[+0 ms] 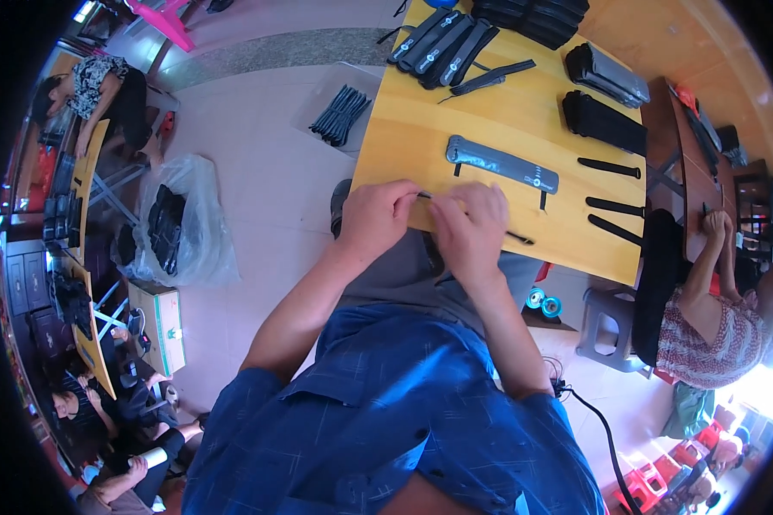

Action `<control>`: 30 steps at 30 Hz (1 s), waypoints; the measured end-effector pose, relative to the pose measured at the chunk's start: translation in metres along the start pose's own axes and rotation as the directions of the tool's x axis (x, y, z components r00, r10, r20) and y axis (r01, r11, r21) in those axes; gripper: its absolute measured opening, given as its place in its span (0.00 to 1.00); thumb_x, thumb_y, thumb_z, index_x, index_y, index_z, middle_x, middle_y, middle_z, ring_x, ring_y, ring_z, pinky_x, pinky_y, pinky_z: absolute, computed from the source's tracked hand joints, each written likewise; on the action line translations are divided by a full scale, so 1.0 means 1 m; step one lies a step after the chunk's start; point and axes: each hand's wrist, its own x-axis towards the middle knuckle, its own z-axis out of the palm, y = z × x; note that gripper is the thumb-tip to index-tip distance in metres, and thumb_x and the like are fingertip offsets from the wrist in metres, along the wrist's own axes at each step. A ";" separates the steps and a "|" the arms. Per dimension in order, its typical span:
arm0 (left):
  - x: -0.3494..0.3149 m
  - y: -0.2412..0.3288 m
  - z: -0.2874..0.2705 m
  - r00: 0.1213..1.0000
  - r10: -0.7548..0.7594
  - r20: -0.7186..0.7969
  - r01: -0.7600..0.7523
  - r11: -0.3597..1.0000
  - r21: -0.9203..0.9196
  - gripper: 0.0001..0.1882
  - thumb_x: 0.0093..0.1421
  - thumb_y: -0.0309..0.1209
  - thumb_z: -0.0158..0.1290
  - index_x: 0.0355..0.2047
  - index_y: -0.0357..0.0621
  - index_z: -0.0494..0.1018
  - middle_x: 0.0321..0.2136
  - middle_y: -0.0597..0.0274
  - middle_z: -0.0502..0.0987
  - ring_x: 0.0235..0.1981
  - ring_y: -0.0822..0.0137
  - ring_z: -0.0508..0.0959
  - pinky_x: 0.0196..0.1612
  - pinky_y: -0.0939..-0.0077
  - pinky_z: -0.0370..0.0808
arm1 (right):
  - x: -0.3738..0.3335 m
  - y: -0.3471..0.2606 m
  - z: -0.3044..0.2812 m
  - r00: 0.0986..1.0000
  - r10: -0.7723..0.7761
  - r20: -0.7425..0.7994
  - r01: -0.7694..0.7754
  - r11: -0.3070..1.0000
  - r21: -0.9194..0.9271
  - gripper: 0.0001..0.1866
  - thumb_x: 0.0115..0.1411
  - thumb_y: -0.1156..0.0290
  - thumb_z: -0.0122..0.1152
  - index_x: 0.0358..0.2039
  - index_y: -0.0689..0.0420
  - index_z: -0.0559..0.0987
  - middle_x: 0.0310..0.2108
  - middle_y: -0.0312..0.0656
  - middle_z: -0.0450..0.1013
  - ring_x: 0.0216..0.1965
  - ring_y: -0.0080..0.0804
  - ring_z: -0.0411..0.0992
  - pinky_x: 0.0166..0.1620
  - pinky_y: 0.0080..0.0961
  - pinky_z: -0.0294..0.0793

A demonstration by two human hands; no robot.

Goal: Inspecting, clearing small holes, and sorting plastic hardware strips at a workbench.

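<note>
Left hand (376, 216) and right hand (472, 225) pinching a black strip (424, 195)
Fingers are pressing together; grey band (502, 163) is lying just beyond, slanting far-left to near-right; right hand nearer.

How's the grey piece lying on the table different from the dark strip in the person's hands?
The grey piece is broad, while the dark strip is thin. The grey piece lies on the yellow table; the strip is pinched by the left hand. The grey piece has pale markings, but none show on the strip's visible bit.
</note>
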 end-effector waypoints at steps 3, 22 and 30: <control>-0.006 0.011 0.006 0.992 0.001 -0.123 -0.015 0.993 -0.117 0.08 0.63 0.28 0.57 0.39 0.47 0.84 0.30 0.50 0.83 0.32 0.47 0.84 0.34 0.57 0.80 | -0.021 -0.022 -0.023 0.985 0.037 -0.167 -0.038 0.999 -0.003 0.06 0.59 0.69 0.69 0.37 0.52 0.82 0.30 0.41 0.73 0.28 0.38 0.74 0.32 0.29 0.76; -0.023 0.041 0.003 0.996 0.010 -0.087 -0.035 0.957 -0.289 0.07 0.64 0.27 0.58 0.41 0.44 0.81 0.28 0.47 0.82 0.30 0.46 0.83 0.32 0.60 0.79 | -0.044 -0.016 0.002 0.633 0.650 0.420 -0.588 0.051 0.807 0.09 0.71 0.67 0.65 0.41 0.61 0.81 0.30 0.35 0.80 0.29 0.16 0.74 0.32 0.16 0.74; -0.020 0.024 0.003 0.994 0.059 -0.090 -0.074 0.980 -0.184 0.08 0.63 0.27 0.58 0.43 0.46 0.81 0.29 0.51 0.83 0.30 0.49 0.84 0.31 0.59 0.79 | -0.034 -0.009 -0.008 0.446 0.580 0.682 -0.858 0.061 0.510 0.10 0.69 0.67 0.67 0.40 0.61 0.82 0.28 0.40 0.81 0.26 0.20 0.74 0.31 0.18 0.74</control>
